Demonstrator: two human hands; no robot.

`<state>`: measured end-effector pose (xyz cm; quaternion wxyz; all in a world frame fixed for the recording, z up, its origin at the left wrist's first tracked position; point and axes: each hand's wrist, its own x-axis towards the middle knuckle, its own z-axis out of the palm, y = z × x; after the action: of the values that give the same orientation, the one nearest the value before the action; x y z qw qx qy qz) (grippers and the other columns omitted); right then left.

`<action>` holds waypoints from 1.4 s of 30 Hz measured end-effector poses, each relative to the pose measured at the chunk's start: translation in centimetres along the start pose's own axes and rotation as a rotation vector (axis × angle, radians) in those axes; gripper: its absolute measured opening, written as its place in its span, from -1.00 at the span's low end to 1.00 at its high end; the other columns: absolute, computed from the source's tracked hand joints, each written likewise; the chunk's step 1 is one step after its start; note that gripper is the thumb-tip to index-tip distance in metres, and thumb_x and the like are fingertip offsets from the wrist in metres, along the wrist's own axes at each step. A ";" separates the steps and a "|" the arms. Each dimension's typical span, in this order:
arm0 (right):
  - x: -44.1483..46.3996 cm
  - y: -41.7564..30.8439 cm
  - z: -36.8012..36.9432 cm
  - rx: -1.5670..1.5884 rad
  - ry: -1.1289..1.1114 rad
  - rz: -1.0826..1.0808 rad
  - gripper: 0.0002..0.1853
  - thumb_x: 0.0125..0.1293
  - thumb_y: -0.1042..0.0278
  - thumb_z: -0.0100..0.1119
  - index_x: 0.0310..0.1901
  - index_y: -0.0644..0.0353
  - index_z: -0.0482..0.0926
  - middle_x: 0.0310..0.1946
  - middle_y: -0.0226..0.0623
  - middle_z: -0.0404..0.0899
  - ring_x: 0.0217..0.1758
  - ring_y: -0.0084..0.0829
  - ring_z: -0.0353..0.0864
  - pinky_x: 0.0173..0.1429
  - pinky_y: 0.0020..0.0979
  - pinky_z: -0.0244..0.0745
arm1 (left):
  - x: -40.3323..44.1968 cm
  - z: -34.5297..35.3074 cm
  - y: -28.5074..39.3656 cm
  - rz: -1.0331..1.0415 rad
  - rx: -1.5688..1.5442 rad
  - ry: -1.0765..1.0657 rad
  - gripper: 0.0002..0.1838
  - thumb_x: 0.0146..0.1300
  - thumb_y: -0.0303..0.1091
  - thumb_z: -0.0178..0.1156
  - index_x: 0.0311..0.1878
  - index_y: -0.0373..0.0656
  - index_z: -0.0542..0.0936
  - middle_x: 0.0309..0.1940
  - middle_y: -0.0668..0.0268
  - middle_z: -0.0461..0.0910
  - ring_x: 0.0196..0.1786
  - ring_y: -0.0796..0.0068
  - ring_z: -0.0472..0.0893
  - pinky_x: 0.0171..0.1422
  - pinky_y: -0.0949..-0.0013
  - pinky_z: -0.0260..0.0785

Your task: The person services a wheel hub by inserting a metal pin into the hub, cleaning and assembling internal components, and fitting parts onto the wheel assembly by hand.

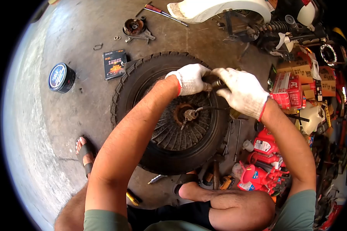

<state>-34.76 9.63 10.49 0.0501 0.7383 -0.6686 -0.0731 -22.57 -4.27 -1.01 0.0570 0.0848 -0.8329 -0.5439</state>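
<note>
A spoked wheel with a black knobbly tire (173, 165) lies flat on the floor in front of me. In its middle is a rusty hub (180, 114) with a metal axle fitting (191, 114), from which a dark hose or cable runs right. Both my hands wear white knit gloves over the wheel's far right side. My left hand (191, 79) is closed, its fingertips meeting the other hand's; what it grips is hidden. My right hand (245, 90) is closed around a small dark cylindrical part (219, 83), partly covered by the fingers.
A round tin (61, 77) and a black box (115, 64) stand left of the wheel. Beyond it lie a rusty drum part (134, 27) and a screwdriver (153, 8). Red bottles (256, 175) and boxes (287, 90) crowd the right; a hammer (216, 173) lies near my foot.
</note>
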 end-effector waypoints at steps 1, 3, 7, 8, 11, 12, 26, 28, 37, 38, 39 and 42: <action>-0.1 -0.2 -0.2 -0.034 -0.077 0.001 -0.63 0.49 -0.02 0.11 -0.13 0.20 0.55 -0.48 -0.10 0.70 -0.34 -0.09 0.77 -0.24 -0.15 0.62 | 0.0 -0.1 -0.3 -0.016 -0.043 -0.030 -0.52 0.27 -0.21 0.41 0.19 -0.25 0.65 0.02 0.01 0.74 0.08 0.16 0.72 0.20 0.19 0.52; 0.6 -1.9 -1.6 -0.150 -0.357 0.202 -0.61 0.49 0.00 0.12 -0.02 0.23 0.55 -0.41 -0.12 0.73 -0.28 -0.11 0.78 -0.21 -0.14 0.62 | 0.1 0.0 -0.2 -0.026 -0.083 -0.062 -0.53 0.28 -0.21 0.41 0.19 -0.25 0.65 0.02 0.01 0.74 0.08 0.16 0.72 0.20 0.19 0.52; 0.4 -1.1 -1.1 -0.145 -0.254 0.188 -0.62 0.50 0.00 0.11 -0.07 0.22 0.56 -0.45 -0.13 0.72 -0.34 -0.13 0.77 -0.28 -0.18 0.61 | -0.1 0.6 0.6 0.008 0.077 0.011 -0.56 0.22 -0.26 0.44 0.13 -0.23 0.68 -0.02 0.03 0.75 0.03 0.14 0.73 0.18 0.20 0.52; 0.1 -0.6 -0.4 -0.074 -0.085 0.016 -0.62 0.50 -0.01 0.10 -0.11 0.20 0.58 -0.51 -0.15 0.71 -0.38 -0.12 0.77 -0.31 -0.17 0.61 | 0.1 0.5 0.4 0.014 0.076 0.012 -0.56 0.22 -0.26 0.44 0.13 -0.23 0.68 -0.02 0.03 0.75 0.03 0.14 0.73 0.18 0.20 0.52; 0.1 -1.3 -0.9 -0.065 -0.135 0.029 -0.61 0.50 -0.03 0.11 -0.09 0.19 0.59 -0.48 -0.13 0.71 -0.35 -0.12 0.77 -0.28 -0.17 0.62 | 0.2 0.6 -0.1 0.032 -0.025 -0.039 -0.61 0.22 -0.30 0.44 0.10 -0.21 0.69 -0.04 0.04 0.76 0.02 0.09 0.72 0.17 0.17 0.52; 0.6 -1.9 -1.5 -0.119 -0.346 0.208 -0.60 0.49 -0.03 0.12 -0.03 0.21 0.58 -0.39 -0.09 0.73 -0.29 -0.13 0.78 -0.24 -0.17 0.63 | 0.0 0.6 0.4 0.040 -0.022 -0.039 -0.61 0.22 -0.30 0.44 0.10 -0.21 0.69 -0.04 0.04 0.76 0.02 0.09 0.72 0.17 0.17 0.52; 0.1 -0.5 -0.8 0.023 0.031 -0.095 -0.60 0.47 -0.04 0.14 -0.10 0.20 0.59 -0.46 -0.12 0.71 -0.36 -0.03 0.76 -0.25 -0.06 0.63 | -0.3 0.1 1.2 -0.047 -0.059 -0.075 -0.61 0.25 -0.32 0.39 0.13 -0.20 0.67 -0.02 0.01 0.74 0.07 0.04 0.70 0.19 0.16 0.52; 0.7 -2.0 -1.8 -0.067 -0.426 0.270 -0.59 0.42 0.04 0.21 0.03 0.25 0.52 -0.24 -0.03 0.70 -0.19 -0.04 0.75 -0.17 -0.10 0.63 | -0.1 0.6 0.7 0.010 -0.038 -0.055 -0.63 0.27 -0.30 0.38 0.11 -0.20 0.68 -0.03 0.01 0.74 0.06 0.04 0.71 0.18 0.15 0.52; 0.8 -1.8 -1.9 -0.062 -0.446 0.309 -0.61 0.39 0.05 0.26 0.00 0.21 0.50 -0.24 -0.06 0.69 -0.20 -0.09 0.76 -0.19 -0.14 0.62 | -0.4 0.5 0.5 0.020 0.014 0.010 -0.67 0.32 -0.23 0.36 0.07 -0.20 0.71 -0.06 0.03 0.76 0.02 0.08 0.72 0.16 0.17 0.52; 0.4 -1.2 -1.2 -0.061 -0.444 0.307 -0.61 0.39 0.05 0.26 0.00 0.21 0.50 -0.24 -0.06 0.69 -0.20 -0.09 0.76 -0.19 -0.14 0.62 | -0.4 0.5 0.6 0.014 0.066 0.022 -0.67 0.32 -0.23 0.36 0.07 -0.20 0.71 -0.06 0.04 0.76 0.02 0.10 0.73 0.15 0.17 0.53; 0.3 -0.8 -0.7 -0.004 -0.208 0.132 -0.64 0.43 0.01 0.20 -0.07 0.19 0.54 -0.37 -0.10 0.69 -0.29 -0.09 0.76 -0.24 -0.12 0.62 | -0.5 0.3 1.0 -0.023 0.063 -0.007 -0.64 0.27 -0.26 0.32 0.11 -0.16 0.72 -0.04 0.02 0.75 0.06 0.02 0.71 0.20 0.18 0.53; 0.2 -1.1 -1.3 0.030 0.008 -0.106 -0.61 0.48 -0.04 0.13 -0.14 0.20 0.58 -0.49 -0.12 0.70 -0.37 -0.05 0.75 -0.29 -0.09 0.61 | -0.5 0.3 0.6 -0.022 -0.025 -0.013 -0.64 0.26 -0.27 0.32 0.10 -0.17 0.72 -0.04 0.01 0.75 0.07 0.01 0.71 0.20 0.17 0.53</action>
<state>-33.47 9.54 11.58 0.0378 0.7736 -0.6295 -0.0628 -22.21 -3.62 -0.55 0.0469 0.0895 -0.8254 -0.5554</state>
